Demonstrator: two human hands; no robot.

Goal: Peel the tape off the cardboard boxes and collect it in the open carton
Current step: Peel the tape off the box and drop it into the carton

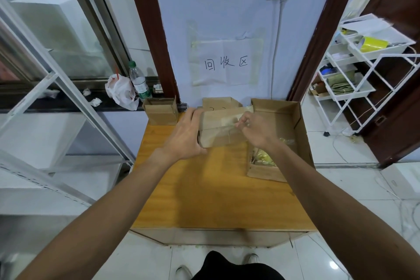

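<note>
The person holds a small cardboard box [218, 129] raised just above the wooden surface [204, 188], at its far end and right beside the open carton [297, 125]. That placement looks deliberate: with the box so near the carton's left wall, a strip that comes free has only a short way to go before it can be dropped in. A heap of crumpled yellowish tape [266, 157] lies in the carton's near end, so part of the job seems done.

The left hand [184, 136] grips the box by its left end, fingers curled over the far side and thumb at the near lower edge. I judge this braces the box against the pull. The right hand [254, 129] is at the box's upper right, its fingertips drawn together and pinching a clear tape strip [236, 120] that lifts off the cardboard there. The strip is glossy and hard to trace, so I cannot tell how much of it is free.

2 more small boxes wait at the back of the surface: the corner box [160, 112] at the left, flaps up, and the rear box [221, 102] just behind the held one. Both are apart from the hands. A handwritten paper sign [227, 63] hangs on the wall above.
</note>
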